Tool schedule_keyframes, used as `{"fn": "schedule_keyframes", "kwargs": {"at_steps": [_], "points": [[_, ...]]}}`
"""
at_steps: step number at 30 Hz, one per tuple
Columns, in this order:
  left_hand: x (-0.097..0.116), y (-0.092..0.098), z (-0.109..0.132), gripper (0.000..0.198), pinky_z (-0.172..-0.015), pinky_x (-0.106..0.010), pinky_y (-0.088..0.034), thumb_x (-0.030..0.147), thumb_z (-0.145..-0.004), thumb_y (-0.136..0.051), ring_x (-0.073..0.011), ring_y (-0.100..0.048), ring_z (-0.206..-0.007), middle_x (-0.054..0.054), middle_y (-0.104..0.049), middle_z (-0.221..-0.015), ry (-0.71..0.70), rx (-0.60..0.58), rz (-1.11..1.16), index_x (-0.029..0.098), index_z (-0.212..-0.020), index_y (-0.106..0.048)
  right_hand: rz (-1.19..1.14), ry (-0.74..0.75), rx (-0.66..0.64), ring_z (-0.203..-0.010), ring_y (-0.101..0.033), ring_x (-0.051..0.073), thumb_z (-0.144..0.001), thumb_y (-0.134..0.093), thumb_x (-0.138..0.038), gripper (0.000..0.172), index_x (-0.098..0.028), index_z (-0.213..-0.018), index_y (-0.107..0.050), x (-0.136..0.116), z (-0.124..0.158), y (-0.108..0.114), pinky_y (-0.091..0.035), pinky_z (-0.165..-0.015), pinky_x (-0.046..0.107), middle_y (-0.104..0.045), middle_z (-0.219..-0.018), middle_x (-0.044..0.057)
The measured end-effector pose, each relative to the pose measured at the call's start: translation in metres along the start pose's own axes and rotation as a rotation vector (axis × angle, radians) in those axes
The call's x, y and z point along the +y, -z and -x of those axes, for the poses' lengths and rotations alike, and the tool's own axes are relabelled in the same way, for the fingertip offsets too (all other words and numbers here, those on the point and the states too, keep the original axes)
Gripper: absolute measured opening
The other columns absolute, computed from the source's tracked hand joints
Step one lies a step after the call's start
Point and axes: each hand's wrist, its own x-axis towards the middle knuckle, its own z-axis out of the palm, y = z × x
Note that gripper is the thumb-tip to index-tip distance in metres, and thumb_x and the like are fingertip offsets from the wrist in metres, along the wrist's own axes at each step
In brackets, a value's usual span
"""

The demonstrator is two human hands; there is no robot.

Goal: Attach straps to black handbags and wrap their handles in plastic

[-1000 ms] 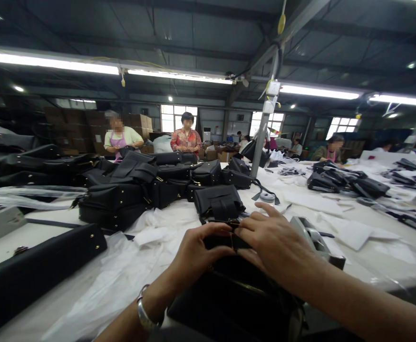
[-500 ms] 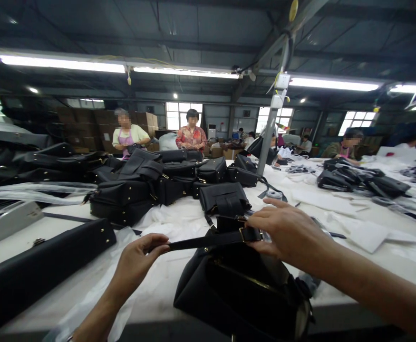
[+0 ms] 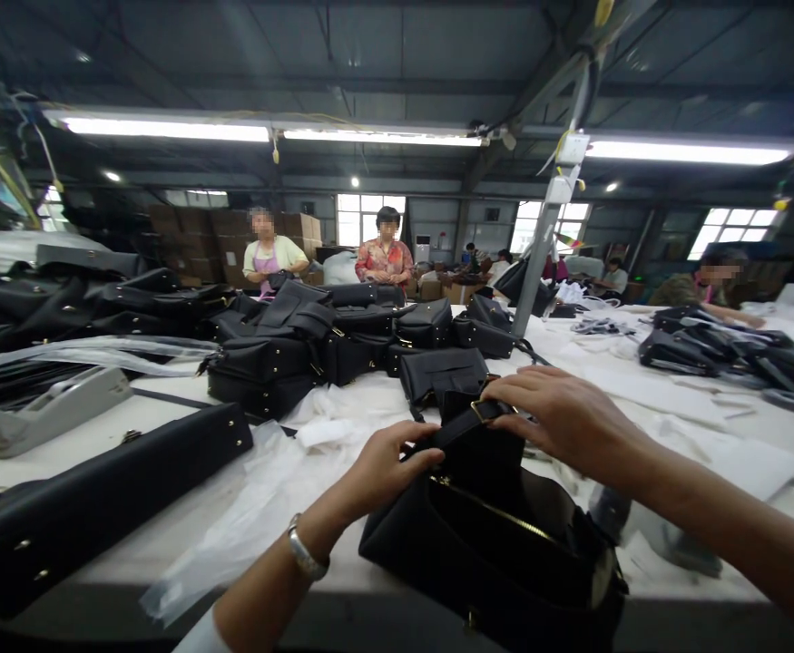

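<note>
A black handbag [image 3: 498, 553] with a gold zipper stands at the near edge of the white table [image 3: 165, 535], right in front of me. Its black strap [image 3: 455, 424] with a gold buckle runs across the top of the bag. My left hand [image 3: 383, 472] pinches the strap's left end, fingers closed on it. My right hand [image 3: 560, 417] grips the strap at the buckle, fingers curled over it. A silver bracelet sits on my left wrist.
A heap of black handbags [image 3: 288, 349] fills the table's middle. A long black bag [image 3: 97, 508] lies at the near left, a grey tape dispenser [image 3: 49, 408] behind it. White wrapping paper [image 3: 267, 490] is spread about. Two people [image 3: 387, 258] stand at the far side; a pole [image 3: 546, 236] rises right.
The strap was stretched out wide between my hands half a second ago; my left hand has since come back in toward the bag and the strap is now short and bunched.
</note>
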Motion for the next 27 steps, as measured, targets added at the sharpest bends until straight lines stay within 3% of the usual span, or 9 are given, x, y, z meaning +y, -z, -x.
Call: {"fn": "schedule_keyframes", "kwargs": {"at_steps": [4,7,9,13,16,18,19,23,27], "points": [[0.003,-0.016,-0.019,0.026,-0.092,-0.033,-0.05,0.028,-0.089,-0.066,-0.0239,-0.067,-0.104,-0.007,-0.074,-0.111,0.0,0.138,-0.002,0.02,-0.112,-0.073,0.058,-0.009,0.124,-0.102,-0.066,0.028,-0.089,-0.066,-0.019,0.023,-0.02,-0.112,-0.067,0.011,-0.002,0.003,-0.051,-0.088,0.04,-0.073,-0.11,0.008],[0.009,-0.016,-0.023,0.027,-0.091,-0.033,-0.05,0.031,-0.088,-0.068,-0.0236,-0.067,-0.103,-0.006,-0.074,-0.112,-0.01,0.238,0.015,0.02,-0.112,-0.073,0.105,0.012,0.195,-0.104,-0.066,0.029,-0.089,-0.066,-0.017,0.024,-0.018,-0.113,-0.068,0.021,-0.005,0.009,-0.05,-0.092,0.043,-0.073,-0.112,0.011],[0.011,-0.009,-0.018,0.025,-0.088,-0.031,-0.05,0.03,-0.086,-0.071,-0.0231,-0.068,-0.1,-0.005,-0.075,-0.108,0.013,0.229,0.004,0.02,-0.108,-0.075,0.084,0.045,0.129,-0.104,-0.065,0.03,-0.088,-0.067,-0.018,0.025,-0.018,-0.113,-0.067,0.026,-0.003,0.009,-0.05,-0.093,0.045,-0.073,-0.111,0.01],[0.011,0.016,0.0,0.009,-0.074,-0.027,-0.049,0.025,-0.083,-0.072,-0.02,-0.069,-0.083,-0.003,-0.077,-0.087,0.107,0.057,-0.033,0.019,-0.087,-0.078,-0.063,0.049,-0.134,-0.098,-0.067,0.028,-0.088,-0.066,-0.019,0.018,-0.02,-0.106,-0.069,0.023,0.007,-0.003,-0.048,-0.097,0.048,-0.074,-0.105,0.006],[0.022,0.029,0.005,0.011,-0.071,-0.025,-0.048,0.027,-0.085,-0.071,-0.0181,-0.068,-0.078,-0.002,-0.076,-0.082,0.12,0.047,0.005,0.018,-0.085,-0.077,-0.214,0.008,-0.172,-0.11,-0.064,0.03,-0.089,-0.067,-0.026,0.037,-0.021,-0.125,-0.064,0.005,0.005,-0.004,-0.045,-0.101,0.048,-0.07,-0.121,0.009],[0.039,0.032,0.002,0.013,-0.074,-0.025,-0.05,0.03,-0.086,-0.072,-0.0182,-0.069,-0.082,-0.002,-0.077,-0.088,0.064,0.055,0.05,0.019,-0.091,-0.077,-0.362,-0.009,-0.167,-0.119,-0.059,0.031,-0.088,-0.068,-0.039,0.053,-0.023,-0.138,-0.056,-0.012,-0.006,0.005,-0.046,-0.1,0.044,-0.065,-0.133,0.009],[0.048,0.032,-0.001,0.014,-0.076,-0.025,-0.05,0.03,-0.085,-0.073,-0.0183,-0.069,-0.084,-0.002,-0.077,-0.09,0.023,0.055,0.066,0.019,-0.092,-0.077,-0.451,-0.004,-0.187,-0.118,-0.06,0.029,-0.089,-0.067,-0.044,0.054,-0.025,-0.138,-0.056,-0.02,-0.013,0.013,-0.047,-0.098,0.04,-0.065,-0.133,0.008],[0.074,0.033,-0.007,0.014,-0.079,-0.026,-0.051,0.03,-0.084,-0.075,-0.018,-0.069,-0.085,-0.002,-0.077,-0.091,-0.113,0.087,0.049,0.019,-0.093,-0.078,-0.732,-0.03,-0.365,-0.081,-0.067,0.018,-0.093,-0.06,-0.039,0.023,-0.024,-0.104,-0.074,-0.037,-0.036,0.037,-0.047,-0.068,0.025,-0.075,-0.09,-0.001],[0.056,0.049,0.004,0.024,-0.065,-0.024,-0.05,0.038,-0.086,-0.072,-0.0156,-0.065,-0.071,-0.003,-0.073,-0.082,-0.03,0.105,0.041,0.018,-0.098,-0.076,-0.867,-0.208,-0.355,-0.077,-0.064,0.016,-0.091,-0.062,-0.041,0.025,-0.02,-0.094,-0.074,-0.024,-0.029,0.037,-0.045,-0.067,0.025,-0.072,-0.082,0.0]]}}
